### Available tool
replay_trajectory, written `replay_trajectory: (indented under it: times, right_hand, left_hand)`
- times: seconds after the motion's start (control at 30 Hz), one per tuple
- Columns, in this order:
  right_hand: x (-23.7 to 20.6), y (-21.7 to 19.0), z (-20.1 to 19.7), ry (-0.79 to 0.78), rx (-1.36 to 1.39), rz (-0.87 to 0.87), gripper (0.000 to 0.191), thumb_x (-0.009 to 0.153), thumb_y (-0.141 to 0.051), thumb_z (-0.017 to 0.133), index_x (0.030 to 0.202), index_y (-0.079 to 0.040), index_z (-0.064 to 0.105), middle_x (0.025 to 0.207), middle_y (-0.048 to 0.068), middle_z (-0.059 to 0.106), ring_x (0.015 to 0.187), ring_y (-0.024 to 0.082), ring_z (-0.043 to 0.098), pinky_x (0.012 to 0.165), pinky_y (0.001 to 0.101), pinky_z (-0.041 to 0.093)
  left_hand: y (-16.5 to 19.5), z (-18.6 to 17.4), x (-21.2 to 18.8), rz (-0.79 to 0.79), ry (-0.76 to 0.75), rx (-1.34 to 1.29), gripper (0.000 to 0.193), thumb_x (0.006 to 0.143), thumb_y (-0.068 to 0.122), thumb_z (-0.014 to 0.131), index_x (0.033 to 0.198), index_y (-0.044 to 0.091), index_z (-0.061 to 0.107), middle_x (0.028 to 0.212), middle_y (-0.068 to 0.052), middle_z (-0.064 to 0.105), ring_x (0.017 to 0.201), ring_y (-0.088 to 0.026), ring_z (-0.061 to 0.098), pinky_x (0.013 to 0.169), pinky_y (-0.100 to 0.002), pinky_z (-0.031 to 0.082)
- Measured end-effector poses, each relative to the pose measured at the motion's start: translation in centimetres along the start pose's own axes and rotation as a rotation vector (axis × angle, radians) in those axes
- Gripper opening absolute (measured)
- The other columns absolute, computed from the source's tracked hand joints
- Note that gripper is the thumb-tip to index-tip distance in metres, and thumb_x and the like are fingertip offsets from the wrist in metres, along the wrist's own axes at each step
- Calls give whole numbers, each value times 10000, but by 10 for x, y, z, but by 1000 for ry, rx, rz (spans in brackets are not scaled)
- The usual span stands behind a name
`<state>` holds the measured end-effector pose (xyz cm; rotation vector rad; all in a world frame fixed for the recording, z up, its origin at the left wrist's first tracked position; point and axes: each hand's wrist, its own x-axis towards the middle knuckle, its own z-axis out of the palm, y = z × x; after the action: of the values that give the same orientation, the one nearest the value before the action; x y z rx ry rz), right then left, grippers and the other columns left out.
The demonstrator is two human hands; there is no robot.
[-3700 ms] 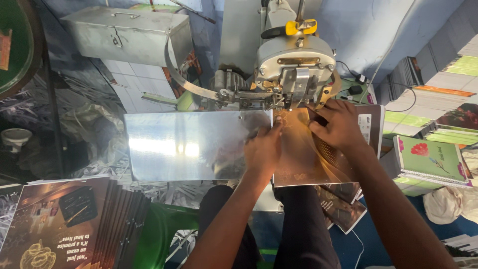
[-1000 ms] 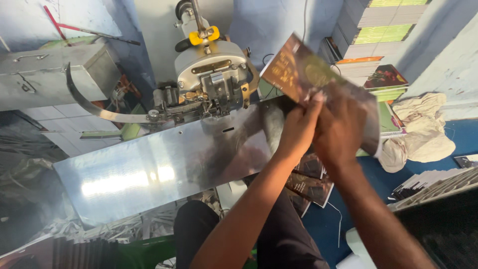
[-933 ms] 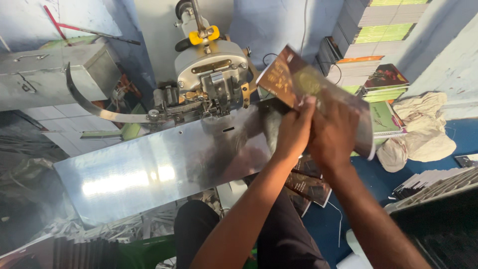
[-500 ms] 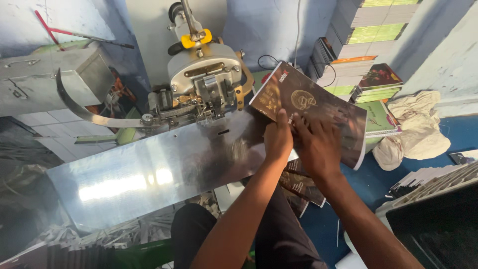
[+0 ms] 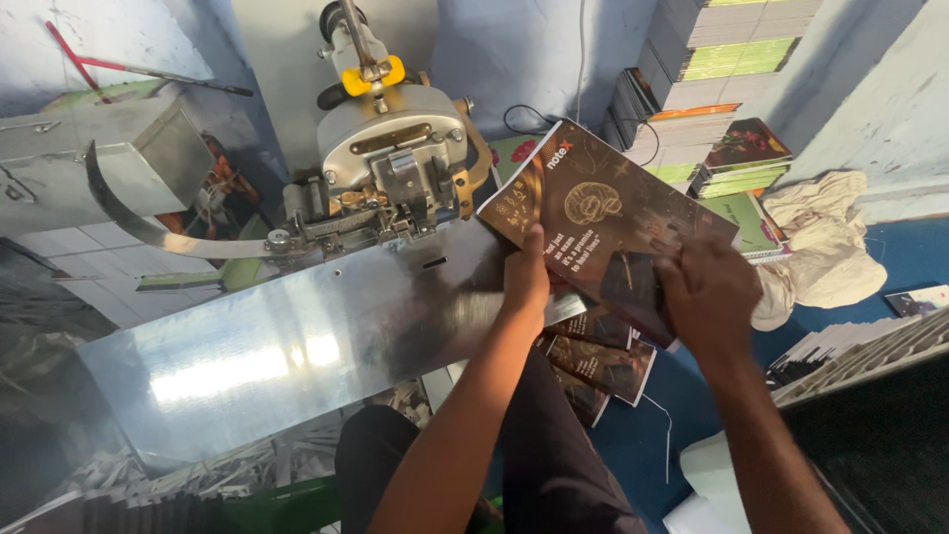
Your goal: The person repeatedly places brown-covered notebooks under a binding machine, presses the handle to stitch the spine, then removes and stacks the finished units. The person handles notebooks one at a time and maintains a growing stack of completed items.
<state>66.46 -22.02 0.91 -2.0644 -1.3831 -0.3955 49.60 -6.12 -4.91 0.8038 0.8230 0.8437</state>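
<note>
While the metal table plate spans the lower left of the frame, the stitching machine head is seen at top centre. Right of centre, a dark brown booklet is held tilted above the plate's right end: its lower-left edge is pinched by the left hand, its lower-right corner is gripped by the right hand. More booklets are stacked beneath; a crumpled cloth is seen at right.

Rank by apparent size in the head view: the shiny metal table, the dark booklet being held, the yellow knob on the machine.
1. Shiny metal table, clearly largest.
2. Dark booklet, held by the left hand and right hand.
3. Yellow knob, smallest, though it sits farther from the camera.
</note>
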Motion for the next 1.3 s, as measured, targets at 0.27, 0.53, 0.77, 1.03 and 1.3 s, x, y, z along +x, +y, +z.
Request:
replay_trajectory:
  times: [0.27, 0.53, 0.77, 1.03, 1.3]
  right_hand:
    - [-16, 59, 24, -386, 1429, 1013, 327, 901, -243, 679, 1189, -93, 635, 1120, 16, 650, 997, 187, 682, 909, 450, 555]
    - [-36, 86, 53, -468, 1445, 952, 271, 956, -148, 663, 1211, -73, 612, 1042, 43, 666, 930, 207, 665, 842, 429, 581]
    - [-42, 82, 55, -249, 1635, 808, 348, 934, -31, 647, 1269, -119, 608, 1095, 11, 667, 963, 141, 688, 847, 335, 580]
    - [-32, 110, 37, 62, 1674, 955, 398, 1004, 27, 570, 1383, -94, 561, 1187, 44, 682, 1057, 149, 692, 924, 313, 605]
    - [-45, 125, 50, 52, 1392, 1071, 369, 1011, -28, 567, 1356, -157, 568, 1155, 29, 648, 1049, 200, 663, 885, 485, 592]
  left_hand:
    - [-1, -14, 7, -13, -43, 13, 610, 1007, 581, 483, 993, 6, 686, 835, -100, 733, 715, -208, 731, 677, -366, 618]
    - [2, -25, 11, -17, -112, 76, 638, 1014, 601, 484, 940, -1, 682, 775, -108, 706, 642, -229, 702, 618, -387, 596]
    - [2, -20, 12, -87, -128, 150, 793, 936, 721, 456, 1125, -17, 679, 981, -146, 747, 879, -252, 747, 779, -402, 606]
    - [2, -17, 2, -20, -103, 191, 628, 906, 516, 619, 1256, -3, 660, 1179, -142, 744, 1088, -255, 737, 913, -412, 552]
    - [9, -15, -6, -18, -84, 189, 509, 909, 410, 631, 1205, -1, 682, 1137, -125, 753, 1053, -244, 746, 895, -393, 549]
